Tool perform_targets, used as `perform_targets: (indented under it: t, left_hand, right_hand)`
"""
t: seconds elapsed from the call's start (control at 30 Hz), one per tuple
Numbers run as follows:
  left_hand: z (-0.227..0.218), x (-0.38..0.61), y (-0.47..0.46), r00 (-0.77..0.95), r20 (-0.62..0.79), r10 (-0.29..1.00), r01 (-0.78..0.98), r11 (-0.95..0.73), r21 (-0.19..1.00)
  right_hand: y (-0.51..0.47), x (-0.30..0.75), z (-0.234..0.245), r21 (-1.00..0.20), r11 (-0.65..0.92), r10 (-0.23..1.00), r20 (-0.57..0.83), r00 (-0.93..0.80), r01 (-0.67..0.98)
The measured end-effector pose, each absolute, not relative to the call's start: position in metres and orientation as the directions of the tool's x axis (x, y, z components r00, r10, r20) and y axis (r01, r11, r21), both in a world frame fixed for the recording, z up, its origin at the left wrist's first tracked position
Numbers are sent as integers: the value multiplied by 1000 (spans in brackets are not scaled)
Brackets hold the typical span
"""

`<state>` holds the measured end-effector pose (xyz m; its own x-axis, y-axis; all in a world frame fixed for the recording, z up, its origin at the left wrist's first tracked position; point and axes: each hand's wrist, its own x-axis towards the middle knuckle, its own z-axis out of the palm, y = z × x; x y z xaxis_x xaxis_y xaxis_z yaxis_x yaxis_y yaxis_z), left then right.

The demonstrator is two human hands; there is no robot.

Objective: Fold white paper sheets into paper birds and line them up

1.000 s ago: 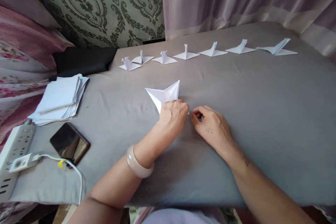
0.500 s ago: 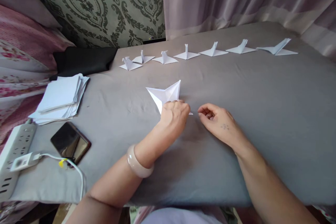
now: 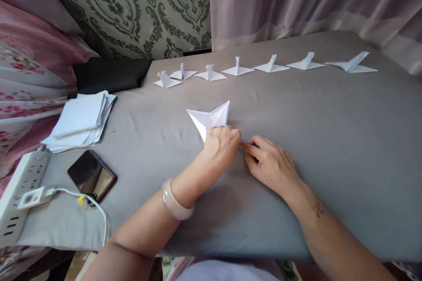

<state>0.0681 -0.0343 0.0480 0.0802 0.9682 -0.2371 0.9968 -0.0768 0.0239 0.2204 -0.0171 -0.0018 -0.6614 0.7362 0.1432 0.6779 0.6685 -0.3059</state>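
Observation:
A half-folded white paper piece point(image 3: 209, 119) with two pointed flaps lies on the grey cloth point(image 3: 329, 140) in the middle. My left hand point(image 3: 221, 145), with a pale bangle on the wrist, is closed over its near end and presses it down. My right hand point(image 3: 270, 166) lies just to the right, its fingers pressed together on the paper's narrow tip beside the left hand. The near part of the paper is hidden under both hands.
Several finished folded paper birds point(image 3: 237, 67) stand in a row along the far side. At the left lie a stack of white paper squares point(image 3: 81, 118), a dark phone point(image 3: 92, 175) and a white power strip point(image 3: 18, 193) with a charger cable. A black cloth point(image 3: 108, 74) sits behind.
My right hand drew away to the right half a second ago, then came back to the paper's tip beside my left hand. The left hand has stayed on the paper.

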Motion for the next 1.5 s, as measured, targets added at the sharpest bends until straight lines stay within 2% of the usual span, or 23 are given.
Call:
perform_targets:
  t: [0.3, 0.5, 0.77, 0.87, 1.07, 1.27, 1.37, 1.5]
  left_hand:
    - [47, 70, -37, 83, -220, 972, 996, -86, -2]
    - [44, 70, -39, 86, -187, 979, 996, -86, 7]
    - [38, 69, -39, 76, -181, 981, 997, -75, 13]
    - [42, 61, -42, 119, -169, 978, 993, -119, 13]
    - [55, 11, -66, 259, -60, 964, 957, -248, 149]
    - [45, -31, -83, 257, 22, 966, 924, -252, 288]
    - [43, -36, -79, 247, 52, 968, 914, -250, 320]
    - [40, -30, -70, 260, 78, 962, 914, -272, 303]
  right_hand:
    - [-23, 214, -2, -207, 754, 656, 188, -731, 623]
    - [-35, 210, -3, -285, 751, 658, 250, -710, 595]
    - [-45, 208, -2, -290, 723, 687, 202, -698, 628]
    - [-44, 207, -2, -298, 709, 701, 191, -687, 639]
    - [-42, 202, -5, -239, 718, 696, 205, -689, 654]
    - [-43, 200, -9, -210, 736, 676, 232, -699, 643]
    - [-43, 199, -9, -209, 734, 679, 234, -696, 647]
    - [-43, 198, -9, -194, 735, 678, 226, -700, 649]
